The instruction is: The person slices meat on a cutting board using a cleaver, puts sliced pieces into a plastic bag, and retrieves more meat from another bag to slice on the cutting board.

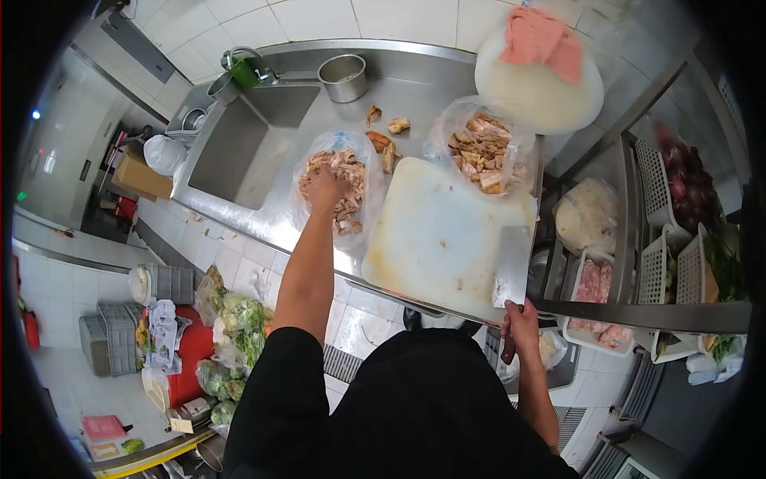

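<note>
Reaching into the clear plastic bag (341, 141) at ten o'clock from the white cutting board (443, 199), the left hand (325, 185) has its fingers down in chopped meat (357, 172); the fingertips are buried, so from my end I cannot tell whether they are spread or pinching. That bag lies open on the steel counter (415, 84). I make out the right hand (520, 323) at five o'clock, closed around the dark handle of a cleaver (511, 259), whose blade lies over the board's four o'clock side.

A second open bag (520, 152), also full of chopped meat, sits by the board's far edge at one o'clock. At eleven I have a round steel pot (343, 88); its contents are unclear to me. Between two and three, a white basket (656, 188) holds what look like red onions (690, 188).

My count: two bags of chopped meat, one cleaver, one pot, four browned pieces (398, 125) loose at eleven, and one round board (550, 104) at one, topped by one pink cloth (542, 44).

A shelf bar (678, 315) crosses the pink meat at four o'clock, so I cannot tell whether one white tray (590, 345) or two hold it.
</note>
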`<state>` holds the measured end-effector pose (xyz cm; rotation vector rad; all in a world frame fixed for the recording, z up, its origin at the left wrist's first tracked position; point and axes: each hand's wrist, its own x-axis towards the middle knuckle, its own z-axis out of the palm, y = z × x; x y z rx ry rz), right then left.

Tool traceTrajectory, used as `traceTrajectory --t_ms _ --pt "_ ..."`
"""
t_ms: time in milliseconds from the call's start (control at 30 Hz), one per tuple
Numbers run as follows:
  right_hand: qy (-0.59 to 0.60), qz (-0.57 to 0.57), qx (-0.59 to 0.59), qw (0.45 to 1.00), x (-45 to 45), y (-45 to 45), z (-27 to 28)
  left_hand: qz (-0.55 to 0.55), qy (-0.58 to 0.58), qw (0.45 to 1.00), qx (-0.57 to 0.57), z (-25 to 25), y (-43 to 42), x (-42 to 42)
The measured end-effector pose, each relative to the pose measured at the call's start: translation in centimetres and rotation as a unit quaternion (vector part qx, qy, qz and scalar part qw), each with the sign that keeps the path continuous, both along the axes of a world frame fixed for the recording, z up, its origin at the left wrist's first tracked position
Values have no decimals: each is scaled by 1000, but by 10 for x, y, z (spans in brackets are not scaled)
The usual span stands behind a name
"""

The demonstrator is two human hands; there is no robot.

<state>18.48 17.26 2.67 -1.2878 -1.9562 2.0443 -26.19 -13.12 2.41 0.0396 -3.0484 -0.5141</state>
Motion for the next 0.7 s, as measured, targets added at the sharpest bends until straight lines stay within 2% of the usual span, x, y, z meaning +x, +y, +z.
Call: traceTrajectory --t_ms 133,200,233,300,333,400,433,467,533,600,667,700 --pt "7 -27 -23 999 2 -2 -1 -50 -16 999 -8 2 13 25" --pt "1 -21 -6 1000 7 2 -3 -126 14 992 -21 8 11 54" --pt "1 -23 -6 1000 8 3 -3 -128 14 991 -21 4 4 60" --pt "10 -36 -11 999 8 6 0 -163 28 977 134 2 -23 59" --pt "10 -36 -12 999 8 7 3 -163 28 977 133 -5 -37 50" --pt "-4 -36 -16 999 7 10 9 -55 55 961 264 -21 -71 31" --pt "-4 -36 -16 999 6 9 6 -22 40 971 236 -13 -84 30" --pt "1 -22 68 997 6 10 2 8 23 977 211 -7 -91 30" --pt "-1 7 223 975 9 13 3 -7 84 985 149 3 -87 29" --pt "9 -5 255 967 8 7 17 -21 112 984 140 26 -59 36" --pt "5 15 295 955 0 3 41 -108 131 944 282 44 -7 49" --pt "3 12 298 954 -2 8 42 -145 129 937 291 40 21 51"
